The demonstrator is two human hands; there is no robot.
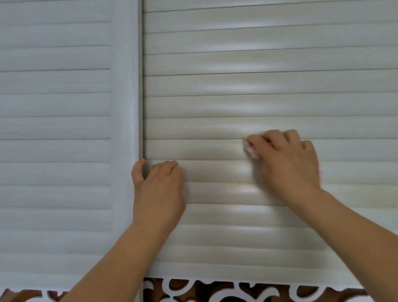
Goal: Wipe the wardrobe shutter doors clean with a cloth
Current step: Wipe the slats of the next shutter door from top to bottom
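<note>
Pale, whitewashed wood-grain slats fill pretty much the whole view, so you're right up close to the wardrobe. The right shutter door [259,84] sits a bit behind the left shutter door [48,111], whose vertical frame edge [127,97] overlaps it.

Your right hand [287,163] is pressed against the right door with the fingers curled down over the cloth [250,149]. Only a small bit of that cloth shows: a whitish scrap with pink marks poking out past your fingertips on the left side, plus a tiny pink sliver at the right edge of your hand. The rest is bunched under your palm, flat against the slats, roughly two thirds of the way down the frame.

Your left hand [158,187] is lower and to the left, well apart from the cloth. Its fingers are curled with the tips on a slat, and the thumb hooks round the edge of the left door's frame. It's not holding anything loose.

There's a small brownish speckled stain [239,184] on a slat between your two hands, just below the cloth.

Below the doors runs a white scrollwork cut-out panel [199,294] over brown backing.

No brands, labels or writing readable anywhere.
</note>
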